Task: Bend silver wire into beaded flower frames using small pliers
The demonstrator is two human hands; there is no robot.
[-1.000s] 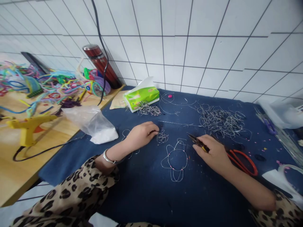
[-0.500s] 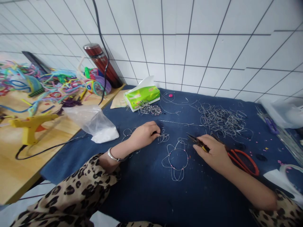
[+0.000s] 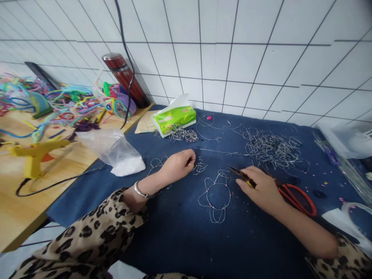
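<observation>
My right hand (image 3: 258,188) is wrapped round pliers (image 3: 241,174) with dark jaws and a bit of yellow on the handle. Their tips point left, just above a wire flower frame (image 3: 218,197) with looped petals and small pink beads. My left hand (image 3: 181,161) has its fingers curled together beside a small tangle of wire (image 3: 199,167); whether anything is pinched in them is hidden. Under my left wrist lies another looped wire piece (image 3: 157,164), partly covered. A thin straight wire (image 3: 217,150) runs along the cloth beyond both hands.
A heap of wire offcuts (image 3: 271,147) lies at the back right, red-handled cutters (image 3: 299,199) right of my forearm. Behind my left hand are a green tissue pack (image 3: 176,118) and a plastic bag (image 3: 116,151). A yellow glue gun (image 3: 36,155) rests on the wooden table (image 3: 17,217).
My left hand has drawn slightly back from the small wire tangle, its fingers curling further in. My right hand keeps the pliers almost in the same place.
</observation>
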